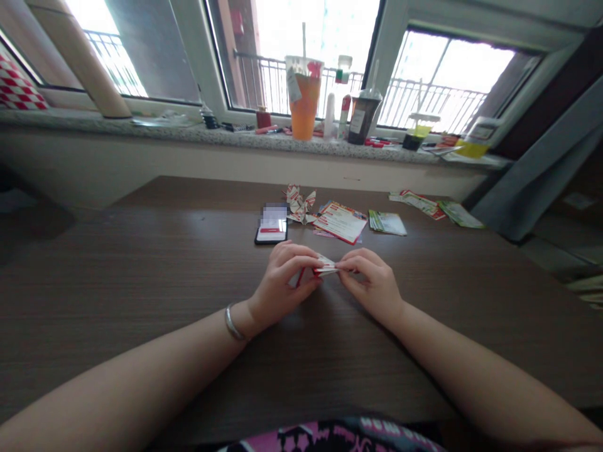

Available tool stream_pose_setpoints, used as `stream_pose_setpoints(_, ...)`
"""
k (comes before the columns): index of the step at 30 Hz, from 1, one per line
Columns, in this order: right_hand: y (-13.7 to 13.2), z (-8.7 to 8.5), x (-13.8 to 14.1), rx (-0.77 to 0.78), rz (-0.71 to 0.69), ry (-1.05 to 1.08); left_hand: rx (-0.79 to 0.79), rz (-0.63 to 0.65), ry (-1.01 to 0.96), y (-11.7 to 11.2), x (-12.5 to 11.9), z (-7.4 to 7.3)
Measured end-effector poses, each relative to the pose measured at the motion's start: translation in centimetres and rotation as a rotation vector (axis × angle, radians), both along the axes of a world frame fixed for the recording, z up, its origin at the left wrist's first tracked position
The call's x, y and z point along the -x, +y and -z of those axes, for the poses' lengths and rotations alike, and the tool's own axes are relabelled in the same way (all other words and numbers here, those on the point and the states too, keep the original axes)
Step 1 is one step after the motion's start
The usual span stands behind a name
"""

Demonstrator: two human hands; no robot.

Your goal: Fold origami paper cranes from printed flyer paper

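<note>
Both my hands meet over the middle of the brown wooden table (141, 270). Between them is a small folded paper piece (326, 266), red and white. My left hand (282, 279), with a silver bracelet at the wrist, pinches its left end with curled fingers. My right hand (370, 282) pinches its right end. The paper sits just above the tabletop. Beyond my hands lies a black phone (272, 224) with its screen lit, and beside it stands a finished folded paper figure (299, 204).
Printed flyers (340, 221) and further leaflets (426, 206) lie at the table's far side. On the stone windowsill stand an orange drink cup (304, 100), a dark drink cup (362, 116), small bottles and pens. A cardboard tube (78, 56) leans at the left window.
</note>
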State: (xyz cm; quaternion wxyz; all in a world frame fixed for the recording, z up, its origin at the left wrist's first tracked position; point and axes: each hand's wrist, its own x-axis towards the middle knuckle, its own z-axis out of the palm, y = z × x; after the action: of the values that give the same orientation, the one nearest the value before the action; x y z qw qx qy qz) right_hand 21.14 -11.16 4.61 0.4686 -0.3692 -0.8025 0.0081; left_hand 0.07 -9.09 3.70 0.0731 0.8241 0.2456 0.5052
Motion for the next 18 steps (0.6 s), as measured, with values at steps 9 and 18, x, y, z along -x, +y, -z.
stream_pose_setpoints(9, -0.3, -0.7, -0.6, -0.155, 0.072, -0.161, -0.009, 0.03, -0.067, -0.5, -0.2, -0.1)
stream_pose_setpoints(18, -0.8, -1.0, -0.8, -0.147, 0.085, -0.151, -0.045, 0.085, -0.024, -1.3, -0.4, -0.5)
